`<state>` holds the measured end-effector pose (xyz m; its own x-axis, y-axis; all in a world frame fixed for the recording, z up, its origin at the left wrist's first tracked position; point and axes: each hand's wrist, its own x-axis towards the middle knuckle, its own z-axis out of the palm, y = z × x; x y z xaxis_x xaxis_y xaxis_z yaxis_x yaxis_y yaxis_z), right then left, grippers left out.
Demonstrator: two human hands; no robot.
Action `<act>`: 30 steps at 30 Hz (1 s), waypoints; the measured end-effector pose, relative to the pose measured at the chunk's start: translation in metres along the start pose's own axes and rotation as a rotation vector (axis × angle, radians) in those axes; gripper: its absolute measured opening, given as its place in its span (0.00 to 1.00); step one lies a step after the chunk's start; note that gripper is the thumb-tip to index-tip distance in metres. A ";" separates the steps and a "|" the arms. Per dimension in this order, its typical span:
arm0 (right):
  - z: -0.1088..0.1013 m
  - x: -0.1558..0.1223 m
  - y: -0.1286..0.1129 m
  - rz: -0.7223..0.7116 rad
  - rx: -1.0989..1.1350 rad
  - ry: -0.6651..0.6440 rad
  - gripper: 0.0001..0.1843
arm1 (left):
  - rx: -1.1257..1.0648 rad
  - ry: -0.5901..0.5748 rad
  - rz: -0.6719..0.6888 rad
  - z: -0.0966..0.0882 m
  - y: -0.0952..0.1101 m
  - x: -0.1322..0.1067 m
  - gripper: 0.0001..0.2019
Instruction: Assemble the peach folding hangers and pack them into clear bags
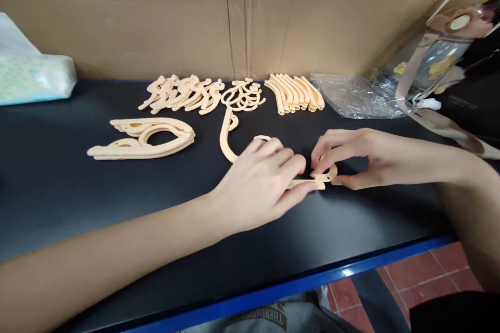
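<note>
A partly covered cream plastic folding hanger (225, 138) lies on the black table, one curved arm sticking out to the left. My left hand (262, 179) is closed over its middle, thumb pressed along the straight arm at the right, so most of the joint is hidden. At that arm's right end my right hand (353, 158) pinches a small curved cream piece (332, 173), which touches the arm's tip. Farther left rest folded hangers (167, 152), stacked on each other.
Along the back lie loose arm pieces (182, 93), a pile of hooks (242, 96) and a row of straighter arms (295, 92). Beside them are a clear plastic bag (355, 94) and a strapped bottle (445, 57). A tissue pack (37, 75) sits far left.
</note>
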<state>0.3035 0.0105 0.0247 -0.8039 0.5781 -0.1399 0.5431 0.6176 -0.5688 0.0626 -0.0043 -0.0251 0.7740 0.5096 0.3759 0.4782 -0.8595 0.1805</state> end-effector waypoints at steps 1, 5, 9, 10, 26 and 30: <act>0.000 0.000 0.001 -0.011 -0.043 0.016 0.13 | 0.013 0.045 -0.062 0.000 -0.001 0.000 0.15; 0.001 0.000 0.004 -0.005 -0.148 0.056 0.10 | 0.021 0.103 -0.360 0.004 -0.006 -0.001 0.18; 0.001 0.000 0.005 0.010 -0.093 0.043 0.16 | -0.116 0.059 -0.484 0.008 -0.012 -0.001 0.21; 0.001 0.000 0.004 0.003 -0.080 0.033 0.16 | -0.154 0.065 -0.484 0.009 -0.014 -0.001 0.20; 0.020 0.009 0.010 -0.054 -0.184 0.290 0.13 | -0.319 -0.002 -0.516 -0.006 -0.016 -0.009 0.23; 0.024 0.016 0.013 0.033 -0.304 0.454 0.12 | -0.205 -0.092 -0.365 -0.018 -0.016 -0.024 0.24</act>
<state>0.2919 0.0152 -0.0041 -0.6361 0.7305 0.2484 0.6661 0.6824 -0.3011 0.0289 -0.0035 -0.0201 0.6072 0.7754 0.1733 0.6424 -0.6074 0.4672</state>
